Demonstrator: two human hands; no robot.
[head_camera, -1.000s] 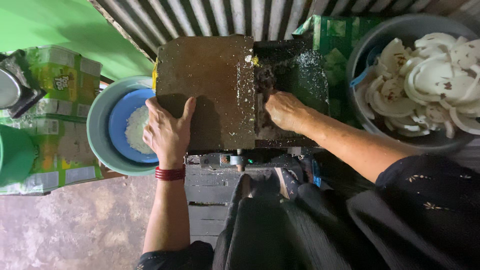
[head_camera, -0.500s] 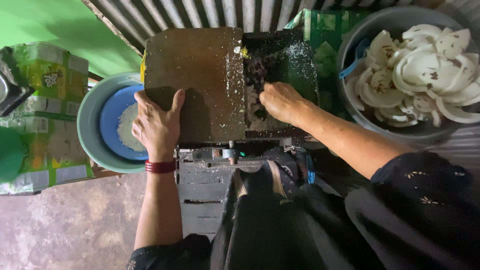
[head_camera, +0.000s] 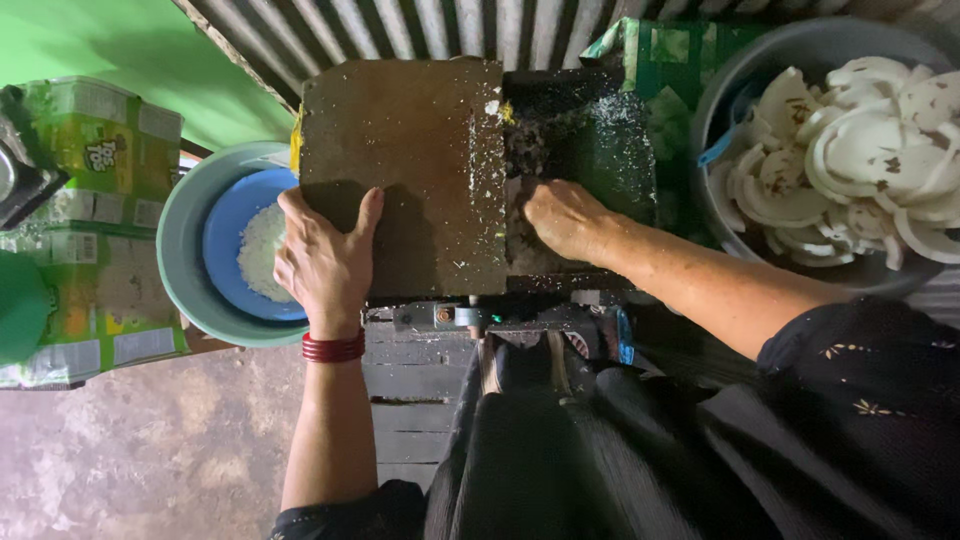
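Observation:
A rusty brown metal grating machine (head_camera: 410, 150) stands in front of me. My left hand (head_camera: 325, 265), with a red bangle at the wrist, lies flat on the machine's left front corner, fingers spread. My right hand (head_camera: 565, 215) presses into the dark, speckled opening (head_camera: 580, 130) on the machine's right side; what it grips is hidden under the fingers. White shavings (head_camera: 262, 250) lie in a blue bowl (head_camera: 225, 255) set inside a grey-green basin (head_camera: 180, 250) to the left of the machine.
A large grey basin (head_camera: 720, 110) of white coconut pieces (head_camera: 860, 150) sits at the right. Green and yellow cartons (head_camera: 90, 200) stand at the left, a green box (head_camera: 670, 60) behind the machine. Corrugated metal sheeting (head_camera: 450, 25) runs along the far side. My dark clothing fills the bottom.
The view has shifted a little; the machine and basins sit lower and more to the right in frame. My right hand has pushed slightly deeper into the opening; the left hand stays on the machine.

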